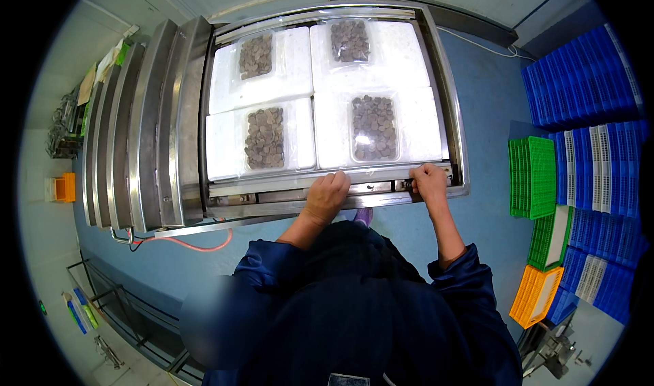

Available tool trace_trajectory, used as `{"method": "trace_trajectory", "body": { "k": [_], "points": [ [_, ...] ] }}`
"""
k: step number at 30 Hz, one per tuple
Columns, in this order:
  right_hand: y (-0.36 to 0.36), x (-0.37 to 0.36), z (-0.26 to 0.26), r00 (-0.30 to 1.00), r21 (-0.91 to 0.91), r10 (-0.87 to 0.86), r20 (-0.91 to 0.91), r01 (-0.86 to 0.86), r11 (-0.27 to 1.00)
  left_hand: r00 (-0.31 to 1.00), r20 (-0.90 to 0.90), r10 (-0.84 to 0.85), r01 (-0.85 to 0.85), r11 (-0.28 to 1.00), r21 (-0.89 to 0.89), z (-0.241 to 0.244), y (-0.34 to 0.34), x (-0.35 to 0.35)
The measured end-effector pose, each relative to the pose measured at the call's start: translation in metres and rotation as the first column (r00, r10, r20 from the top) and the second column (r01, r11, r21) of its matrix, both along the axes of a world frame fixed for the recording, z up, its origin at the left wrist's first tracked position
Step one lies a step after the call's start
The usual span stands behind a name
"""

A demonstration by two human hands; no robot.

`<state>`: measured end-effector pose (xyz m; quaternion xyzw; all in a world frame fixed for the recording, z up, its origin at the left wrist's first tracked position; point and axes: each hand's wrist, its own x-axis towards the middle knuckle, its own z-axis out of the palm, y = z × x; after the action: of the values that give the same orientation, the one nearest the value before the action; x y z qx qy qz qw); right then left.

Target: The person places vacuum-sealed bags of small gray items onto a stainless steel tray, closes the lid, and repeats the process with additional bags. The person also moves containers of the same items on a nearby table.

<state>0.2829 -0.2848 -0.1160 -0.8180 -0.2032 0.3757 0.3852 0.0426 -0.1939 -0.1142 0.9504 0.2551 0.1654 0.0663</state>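
Note:
My left hand point(328, 194) rests at the front rail of a stainless-steel machine frame point(378, 200), fingers curled at the near edge of a clear plastic film. Further right, my right hand point(428, 179) is bent over the same edge; what its fingertips pinch cannot be made out. Beyond both hands lie white foam boards point(327, 130) under the film. On them sit clear trays of brown, flat roundish pieces: front right point(374, 128), front left point(264, 138), back left point(256, 56) and back right point(350, 40).
Ribbed stainless-steel covers point(153, 130) stand left of the frame. Stacked blue crates point(582, 79), a green crate stack point(531, 176) and a yellow crate point(536, 295) stand at the right. A red hose point(204, 248) lies on the blue floor at left, near a black metal rack point(120, 296).

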Motion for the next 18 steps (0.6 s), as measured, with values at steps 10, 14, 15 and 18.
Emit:
{"method": "trace_trajectory", "body": {
  "k": [10, 14, 15, 18],
  "points": [
    [0.009, 0.004, 0.03, 0.923, -0.468, 0.324, 0.21, -0.196, 0.862, 0.998, 0.036, 0.057, -0.054, 0.996, -0.064, 0.008, -0.022, -0.017],
    [0.003, 0.005, 0.026, 0.933, -0.475, 0.319, 0.169, -0.207, 0.855, 0.998, 0.038, 0.05, -0.045, 0.99, -0.13, 0.008, -0.018, -0.017],
    [0.0, 0.006, 0.024, 0.935, -0.472, 0.312, 0.17, -0.2, 0.858, 0.997, 0.031, 0.076, -0.07, 0.985, -0.159, 0.01, -0.018, -0.015],
    [-0.003, 0.008, 0.014, 0.958, -0.409, 0.247, 0.146, -0.168, 0.897, 0.993, 0.07, 0.097, -0.081, 0.977, -0.199, 0.02, -0.019, 0.0]
  ]
}}
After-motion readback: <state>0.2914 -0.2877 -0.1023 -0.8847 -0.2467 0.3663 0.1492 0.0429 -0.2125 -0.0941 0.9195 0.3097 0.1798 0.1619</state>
